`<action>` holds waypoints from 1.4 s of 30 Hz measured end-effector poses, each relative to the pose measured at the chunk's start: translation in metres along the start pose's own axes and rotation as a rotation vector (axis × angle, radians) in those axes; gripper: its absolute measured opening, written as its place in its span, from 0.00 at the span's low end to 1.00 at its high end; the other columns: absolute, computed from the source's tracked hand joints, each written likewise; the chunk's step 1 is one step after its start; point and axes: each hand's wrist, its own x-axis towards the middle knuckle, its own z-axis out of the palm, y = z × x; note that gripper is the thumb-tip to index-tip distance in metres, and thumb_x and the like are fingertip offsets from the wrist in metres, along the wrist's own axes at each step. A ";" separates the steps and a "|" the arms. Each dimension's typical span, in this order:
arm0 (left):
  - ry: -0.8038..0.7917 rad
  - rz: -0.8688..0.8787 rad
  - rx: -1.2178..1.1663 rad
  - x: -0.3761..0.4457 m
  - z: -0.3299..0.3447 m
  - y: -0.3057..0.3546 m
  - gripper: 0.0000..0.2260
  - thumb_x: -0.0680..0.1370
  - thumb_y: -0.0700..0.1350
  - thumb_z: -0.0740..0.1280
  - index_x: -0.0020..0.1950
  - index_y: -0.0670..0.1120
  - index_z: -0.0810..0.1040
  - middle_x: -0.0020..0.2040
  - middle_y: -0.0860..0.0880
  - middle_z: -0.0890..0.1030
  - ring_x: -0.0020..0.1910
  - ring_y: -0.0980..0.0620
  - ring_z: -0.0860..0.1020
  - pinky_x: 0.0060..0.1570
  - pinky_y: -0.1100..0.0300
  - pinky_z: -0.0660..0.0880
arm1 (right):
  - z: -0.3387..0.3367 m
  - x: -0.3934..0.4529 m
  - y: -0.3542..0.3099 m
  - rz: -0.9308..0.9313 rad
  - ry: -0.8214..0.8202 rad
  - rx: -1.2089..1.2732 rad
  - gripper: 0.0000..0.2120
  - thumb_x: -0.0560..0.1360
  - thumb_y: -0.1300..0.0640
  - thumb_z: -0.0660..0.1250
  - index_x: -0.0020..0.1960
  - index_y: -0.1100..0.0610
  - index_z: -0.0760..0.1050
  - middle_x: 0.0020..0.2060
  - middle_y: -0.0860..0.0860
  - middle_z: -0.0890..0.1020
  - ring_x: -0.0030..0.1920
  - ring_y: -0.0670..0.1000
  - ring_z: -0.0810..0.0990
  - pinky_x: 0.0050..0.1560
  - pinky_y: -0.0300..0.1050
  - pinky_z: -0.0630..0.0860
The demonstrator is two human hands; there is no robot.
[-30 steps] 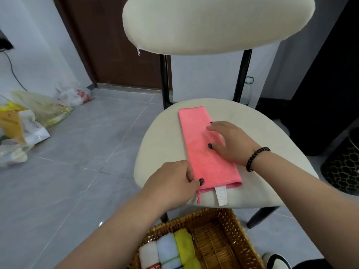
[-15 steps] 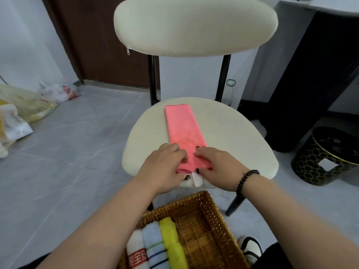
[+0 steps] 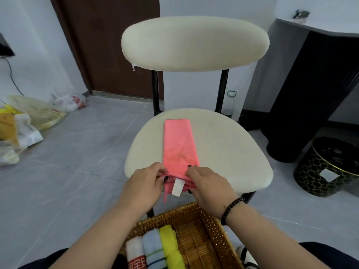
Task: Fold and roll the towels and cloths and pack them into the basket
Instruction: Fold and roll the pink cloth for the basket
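Observation:
A pink cloth (image 3: 178, 144), folded into a long strip, lies lengthwise on the cream seat of a chair (image 3: 229, 152). My left hand (image 3: 144, 184) and my right hand (image 3: 207, 184) pinch its near end at the seat's front edge; that end is turned up, with a white label showing between my hands. Below them stands a wicker basket (image 3: 211, 224). Inside, on its left side, lie three rolled towels side by side: a white one with red print (image 3: 135, 253), a light blue one (image 3: 154, 247) and a yellow-green one (image 3: 171, 245).
The chair's padded backrest (image 3: 194, 43) rises behind the seat. A black and gold round stool (image 3: 328, 167) stands on the floor at the right, with a dark cabinet (image 3: 310, 90) behind it. Plastic bags (image 3: 25, 121) lie on the grey tiles at the left.
My right hand left the middle of the pink cloth and came to its near end beside my left hand. Both hands now grip that end, which has lifted off the seat.

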 end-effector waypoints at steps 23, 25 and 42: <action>0.031 0.316 0.213 0.008 0.016 -0.009 0.12 0.77 0.53 0.57 0.51 0.51 0.78 0.44 0.56 0.78 0.46 0.52 0.75 0.46 0.53 0.71 | -0.005 0.012 0.023 -0.001 0.045 0.185 0.08 0.78 0.56 0.61 0.45 0.58 0.77 0.48 0.50 0.72 0.49 0.48 0.64 0.49 0.36 0.62; 0.045 0.263 0.168 0.011 0.017 -0.008 0.06 0.78 0.51 0.62 0.52 0.51 0.75 0.45 0.55 0.78 0.46 0.52 0.75 0.48 0.53 0.70 | -0.003 0.012 0.023 0.018 0.054 0.202 0.06 0.77 0.59 0.62 0.47 0.57 0.78 0.44 0.50 0.73 0.46 0.49 0.65 0.48 0.39 0.64; 0.126 0.440 0.387 0.009 0.019 -0.003 0.12 0.69 0.47 0.64 0.47 0.48 0.84 0.44 0.53 0.80 0.45 0.49 0.77 0.41 0.53 0.71 | 0.005 0.012 0.018 -0.087 0.183 -0.083 0.10 0.68 0.57 0.58 0.40 0.55 0.78 0.37 0.49 0.78 0.41 0.55 0.76 0.38 0.50 0.73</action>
